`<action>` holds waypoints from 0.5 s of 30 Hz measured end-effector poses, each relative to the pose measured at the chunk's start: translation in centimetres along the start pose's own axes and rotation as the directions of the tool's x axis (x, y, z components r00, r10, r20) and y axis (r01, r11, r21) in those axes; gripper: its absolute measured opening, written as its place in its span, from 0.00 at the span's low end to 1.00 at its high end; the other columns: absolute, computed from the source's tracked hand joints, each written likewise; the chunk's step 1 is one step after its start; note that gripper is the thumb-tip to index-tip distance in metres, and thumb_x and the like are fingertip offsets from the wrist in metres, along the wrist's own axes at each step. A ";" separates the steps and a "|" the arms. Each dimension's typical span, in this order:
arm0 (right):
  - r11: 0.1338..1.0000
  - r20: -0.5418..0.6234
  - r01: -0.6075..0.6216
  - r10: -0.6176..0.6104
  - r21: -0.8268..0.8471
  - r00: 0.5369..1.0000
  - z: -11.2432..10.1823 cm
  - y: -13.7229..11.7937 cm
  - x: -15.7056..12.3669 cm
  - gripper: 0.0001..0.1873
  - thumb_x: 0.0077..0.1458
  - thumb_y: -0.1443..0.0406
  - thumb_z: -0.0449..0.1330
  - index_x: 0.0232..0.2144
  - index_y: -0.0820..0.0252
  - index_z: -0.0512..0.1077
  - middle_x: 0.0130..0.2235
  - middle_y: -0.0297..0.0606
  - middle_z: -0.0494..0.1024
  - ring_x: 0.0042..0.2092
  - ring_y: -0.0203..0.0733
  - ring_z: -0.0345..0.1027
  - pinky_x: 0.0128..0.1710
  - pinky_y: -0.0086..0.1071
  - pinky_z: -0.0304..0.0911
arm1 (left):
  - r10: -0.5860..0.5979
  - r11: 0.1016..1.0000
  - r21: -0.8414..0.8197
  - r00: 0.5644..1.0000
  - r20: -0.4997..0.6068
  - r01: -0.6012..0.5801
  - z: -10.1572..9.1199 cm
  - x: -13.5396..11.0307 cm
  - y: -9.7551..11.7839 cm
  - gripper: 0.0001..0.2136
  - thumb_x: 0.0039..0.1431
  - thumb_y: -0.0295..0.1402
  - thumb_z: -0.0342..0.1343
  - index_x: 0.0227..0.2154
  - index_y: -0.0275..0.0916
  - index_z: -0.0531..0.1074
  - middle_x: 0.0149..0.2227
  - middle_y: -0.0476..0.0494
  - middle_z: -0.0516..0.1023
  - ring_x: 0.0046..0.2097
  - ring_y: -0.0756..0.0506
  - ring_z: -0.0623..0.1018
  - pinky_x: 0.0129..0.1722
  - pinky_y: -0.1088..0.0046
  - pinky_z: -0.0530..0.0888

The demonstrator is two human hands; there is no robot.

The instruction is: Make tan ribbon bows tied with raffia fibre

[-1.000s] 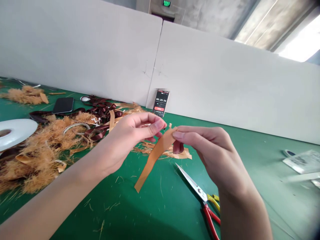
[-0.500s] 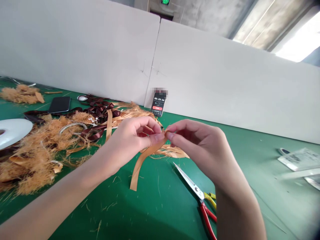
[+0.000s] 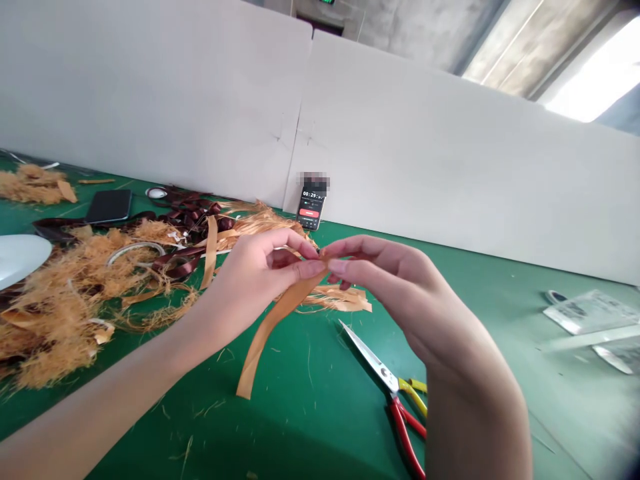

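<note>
A tan ribbon (image 3: 267, 323) hangs from between my fingertips and curves down to the left, its cut end low over the green table. My left hand (image 3: 280, 260) pinches it near the top between thumb and fingers. Meeting it from the other side, my right hand (image 3: 380, 273) pinches the same end, its fingertips touching the left ones. What the tips do to the ribbon's end is mostly hidden. Behind the hands lies a bundle of frayed tan ribbon strips (image 3: 345, 298). Scissors (image 3: 385, 380) with red and yellow handles lie below my right hand.
Frayed tan fibres (image 3: 75, 287) and dark brown ribbon (image 3: 185, 260) heap up at left, beside a white disc (image 3: 20, 259) and a dark phone (image 3: 109, 207). Another phone (image 3: 311, 207) showing a timer leans on the white partition (image 3: 425, 147). Clear plastic packets (image 3: 590, 312) lie at right.
The hanging ribbon has swung a little left and more of it shows. My right fingers have extended and closed nearer the left fingertips. The whole view has shifted slightly.
</note>
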State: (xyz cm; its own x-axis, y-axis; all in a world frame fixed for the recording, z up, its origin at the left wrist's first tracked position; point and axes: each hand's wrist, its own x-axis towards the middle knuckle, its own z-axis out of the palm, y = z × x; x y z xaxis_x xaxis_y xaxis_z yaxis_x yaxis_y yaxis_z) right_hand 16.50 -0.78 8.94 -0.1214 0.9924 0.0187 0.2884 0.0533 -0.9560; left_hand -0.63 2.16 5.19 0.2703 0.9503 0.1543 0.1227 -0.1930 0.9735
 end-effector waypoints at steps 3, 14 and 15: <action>0.997 -0.029 0.029 -0.031 -0.074 0.999 0.1 0.4 0.1 0.09 0.50 0.66 0.63 0.36 0.58 0.75 0.34 0.34 0.80 0.36 0.36 0.73 0.35 0.30 0.67 | 0.031 0.999 0.032 0.999 0.033 -0.032 0.1 0.0 0.0 0.05 0.52 0.32 0.63 0.31 0.42 0.73 0.32 0.52 0.79 0.36 0.48 0.80 0.35 0.76 0.75; 0.967 -0.292 0.074 -0.146 -0.245 0.945 0.7 0.4 0.8 0.15 0.40 0.72 0.63 0.34 0.59 0.70 0.26 0.31 0.79 0.28 0.37 0.71 0.28 0.32 0.64 | -0.055 0.992 0.111 0.998 0.027 0.052 0.3 -0.1 0.0 0.14 0.48 0.33 0.66 0.39 0.41 0.72 0.26 0.52 0.77 0.31 0.47 0.79 0.31 0.74 0.76; 0.964 -0.329 0.082 -0.165 -0.253 0.930 0.7 0.4 0.8 0.14 0.40 0.72 0.63 0.34 0.59 0.70 0.26 0.31 0.79 0.28 0.37 0.70 0.29 0.33 0.65 | -0.048 0.993 0.112 0.998 0.030 0.045 0.2 -0.1 0.0 0.14 0.49 0.34 0.65 0.39 0.41 0.73 0.27 0.51 0.77 0.31 0.48 0.79 0.31 0.74 0.76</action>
State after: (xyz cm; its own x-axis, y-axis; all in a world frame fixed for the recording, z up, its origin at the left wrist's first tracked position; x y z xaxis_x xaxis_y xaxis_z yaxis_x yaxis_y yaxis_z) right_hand 15.83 -0.03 8.34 0.1521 0.9503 0.2715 0.5079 0.1605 -0.8463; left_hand -0.43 2.04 5.10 0.2921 0.9509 0.1022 0.2406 -0.1765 0.9544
